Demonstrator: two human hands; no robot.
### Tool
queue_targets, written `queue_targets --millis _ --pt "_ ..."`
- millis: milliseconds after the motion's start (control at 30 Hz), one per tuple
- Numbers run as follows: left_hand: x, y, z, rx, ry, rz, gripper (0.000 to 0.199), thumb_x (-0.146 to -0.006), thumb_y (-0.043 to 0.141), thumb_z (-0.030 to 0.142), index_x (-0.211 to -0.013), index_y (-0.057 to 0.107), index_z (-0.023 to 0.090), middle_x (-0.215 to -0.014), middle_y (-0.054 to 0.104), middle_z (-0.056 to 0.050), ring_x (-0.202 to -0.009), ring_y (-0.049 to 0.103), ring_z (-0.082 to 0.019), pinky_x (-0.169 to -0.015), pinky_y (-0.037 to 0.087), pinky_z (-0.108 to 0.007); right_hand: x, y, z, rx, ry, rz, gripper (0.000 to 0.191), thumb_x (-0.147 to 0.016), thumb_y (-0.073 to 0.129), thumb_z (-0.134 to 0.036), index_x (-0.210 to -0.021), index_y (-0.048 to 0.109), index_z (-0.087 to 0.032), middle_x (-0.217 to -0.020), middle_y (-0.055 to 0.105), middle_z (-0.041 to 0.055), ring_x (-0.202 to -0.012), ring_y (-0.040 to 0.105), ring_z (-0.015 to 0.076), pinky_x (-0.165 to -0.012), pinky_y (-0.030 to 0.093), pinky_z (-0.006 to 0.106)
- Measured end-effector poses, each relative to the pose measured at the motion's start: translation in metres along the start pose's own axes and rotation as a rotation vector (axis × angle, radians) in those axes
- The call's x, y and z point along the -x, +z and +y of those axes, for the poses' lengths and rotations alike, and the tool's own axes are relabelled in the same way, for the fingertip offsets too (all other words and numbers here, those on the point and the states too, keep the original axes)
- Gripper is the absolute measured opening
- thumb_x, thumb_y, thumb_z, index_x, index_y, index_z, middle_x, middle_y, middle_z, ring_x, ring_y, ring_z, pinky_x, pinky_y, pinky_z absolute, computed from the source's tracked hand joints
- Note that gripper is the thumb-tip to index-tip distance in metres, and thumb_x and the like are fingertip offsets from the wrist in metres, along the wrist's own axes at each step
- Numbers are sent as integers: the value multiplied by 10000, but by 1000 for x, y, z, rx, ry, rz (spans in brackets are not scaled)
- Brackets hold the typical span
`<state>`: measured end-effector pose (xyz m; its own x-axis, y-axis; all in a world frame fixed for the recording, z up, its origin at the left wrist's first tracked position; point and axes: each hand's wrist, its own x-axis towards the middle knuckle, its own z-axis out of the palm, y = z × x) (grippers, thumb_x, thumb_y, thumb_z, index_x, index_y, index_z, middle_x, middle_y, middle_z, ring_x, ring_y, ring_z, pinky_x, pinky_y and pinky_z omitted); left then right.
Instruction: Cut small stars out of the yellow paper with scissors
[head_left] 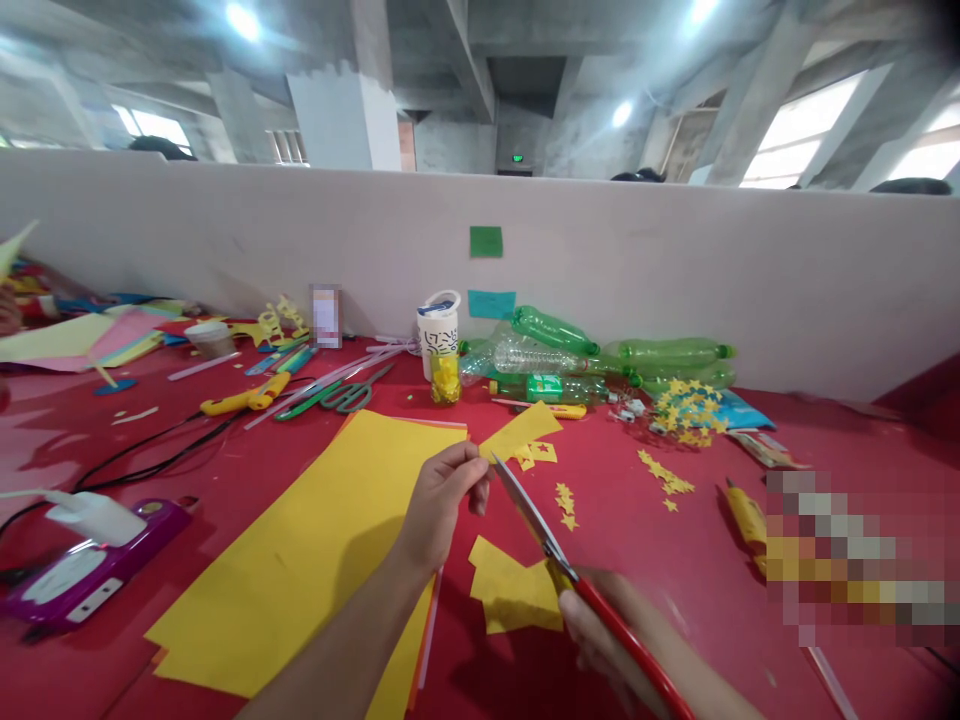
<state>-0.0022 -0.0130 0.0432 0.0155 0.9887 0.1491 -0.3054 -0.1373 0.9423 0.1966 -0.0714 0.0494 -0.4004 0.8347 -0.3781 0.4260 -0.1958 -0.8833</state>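
Observation:
My left hand (452, 482) is closed in a pinch at the near end of a yellow strip (529, 428), which looks like felt or craft paper. My right hand (600, 620) grips a pair of scissors (551, 545) with red handles. The blade tips point up and left, close beside my left fingertips. The blades look nearly closed. Under the scissors lies an irregular yellow offcut (517, 590). Small yellow stars (565, 505) and a piece with a star-shaped hole (543, 452) are just beyond. Large yellow sheets (330, 540) lie stacked beneath my left forearm.
Green plastic bottles (555, 330) and a white tumbler (439, 340) stand or lie along the partition (375, 250). More stars (686, 410) are piled at right. Grey scissors (356, 395), a yellow glue gun (247, 395), and a purple power strip (97, 580) with cables are at left.

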Motion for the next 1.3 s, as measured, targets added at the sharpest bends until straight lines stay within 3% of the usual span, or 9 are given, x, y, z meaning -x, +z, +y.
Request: queue_targets --millis 200,567,767,967,1300 --pt "0 0 0 -1 -3 -6 205 -808 537 215 -614 551 154 -505 498 30 -456 440 -79 -470 360 -205 3 1 -5 -9 18 -10 567 -733 437 -747 -722 442 -181 -591 504 -40 -379 381 35 -348 274 167" --pt "-2 -5 0 -23 -23 -14 190 -773 572 240 -602 565 158 -494 492 34 -448 432 -78 -447 352 -197 2 -6 -12 -25 27 -40 549 -727 461 -740 -671 433 -195 -511 405 -74 -359 349 50 -339 286 173" --pt "-3 -7 4 -36 -38 -27 205 -751 583 233 -565 551 153 -462 476 35 -422 413 -72 -419 339 -189 0 -11 -11 23 27 -73 542 -731 475 -725 -617 405 -200 -473 381 -74 -383 410 67 -419 385 187" --pt "-5 -9 6 -44 -48 -48 193 -729 595 239 -562 559 150 -458 479 34 -403 416 -71 -403 339 -191 -1 -12 -10 36 38 -84 509 -747 501 -685 -632 437 -194 -476 419 -62 -385 445 83 -415 407 201" --pt "-5 -9 6 -43 -56 -39 203 -713 605 255 -548 556 148 -449 485 30 -394 412 -70 -401 341 -195 -2 -9 -5 97 114 -52 511 -762 471 -683 -662 429 -183 -452 422 -73 -341 383 37 -316 277 118"
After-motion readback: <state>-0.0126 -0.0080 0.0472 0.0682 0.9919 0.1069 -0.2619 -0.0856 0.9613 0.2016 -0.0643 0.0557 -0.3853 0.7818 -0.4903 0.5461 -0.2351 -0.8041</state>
